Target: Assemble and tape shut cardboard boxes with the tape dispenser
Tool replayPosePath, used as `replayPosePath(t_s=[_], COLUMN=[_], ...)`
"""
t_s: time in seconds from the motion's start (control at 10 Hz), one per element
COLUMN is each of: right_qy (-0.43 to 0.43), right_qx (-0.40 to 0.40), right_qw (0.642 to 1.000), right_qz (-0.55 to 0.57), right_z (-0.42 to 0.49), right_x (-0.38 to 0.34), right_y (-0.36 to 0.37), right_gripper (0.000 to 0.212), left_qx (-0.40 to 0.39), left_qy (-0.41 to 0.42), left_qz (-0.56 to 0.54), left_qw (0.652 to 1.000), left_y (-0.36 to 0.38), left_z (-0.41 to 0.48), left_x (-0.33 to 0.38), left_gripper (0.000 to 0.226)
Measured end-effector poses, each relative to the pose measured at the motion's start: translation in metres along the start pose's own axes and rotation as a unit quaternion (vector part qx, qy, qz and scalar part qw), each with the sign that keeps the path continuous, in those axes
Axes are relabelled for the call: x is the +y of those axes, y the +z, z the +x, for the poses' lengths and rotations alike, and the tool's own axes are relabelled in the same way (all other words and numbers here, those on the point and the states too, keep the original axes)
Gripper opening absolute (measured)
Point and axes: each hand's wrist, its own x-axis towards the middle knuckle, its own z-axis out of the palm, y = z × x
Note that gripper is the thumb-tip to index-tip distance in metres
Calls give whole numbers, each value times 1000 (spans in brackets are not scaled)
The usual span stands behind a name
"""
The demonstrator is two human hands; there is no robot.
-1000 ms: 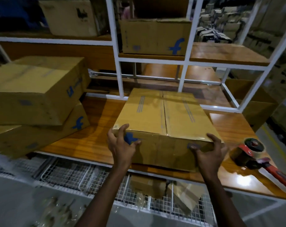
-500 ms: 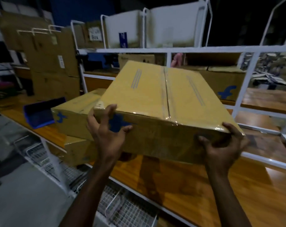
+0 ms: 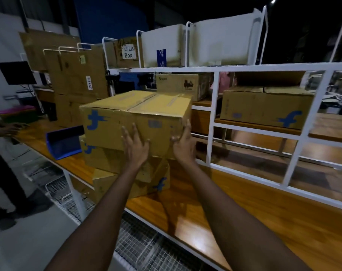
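A taped cardboard box [image 3: 138, 112] with a blue logo sits on top of a stack of two other boxes [image 3: 127, 173] at the left of the wooden table [image 3: 234, 222]. My left hand [image 3: 135, 145] lies flat against the top box's near face, fingers spread and straight. At the box's right near corner my right hand [image 3: 182, 144] touches it with its fingers against the side. A clear tape strip runs along the top seam. No tape dispenser is in view.
A white metal shelf frame [image 3: 213, 118] stands behind the table with more boxes [image 3: 264, 108] on it. A blue bin [image 3: 65, 141] lies left of the stack. Another person [image 3: 2, 149] stands at the far left. Wire baskets [image 3: 138, 245] hang under the table.
I lifted the taped box from the table in front of me, carried it left and set it on the stack. My hands went from gripping its corners to lying against its near side.
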Motion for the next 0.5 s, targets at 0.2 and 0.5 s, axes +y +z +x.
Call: replayPosePath(t_s=[0.2, 0.5], right_qy=[59, -7], right_qx=[-105, -247], right_qw=[992, 964], right_qz=[-27, -94], right_z=[26, 43], right_x=[12, 15], right_y=[34, 45], right_gripper=[54, 78], left_qx=[-91, -86], left_qy=[8, 23], left_qz=[32, 109], left_qw=[995, 990], left_y=[15, 13], left_z=[15, 14], left_x=[2, -3], left_gripper=[69, 81])
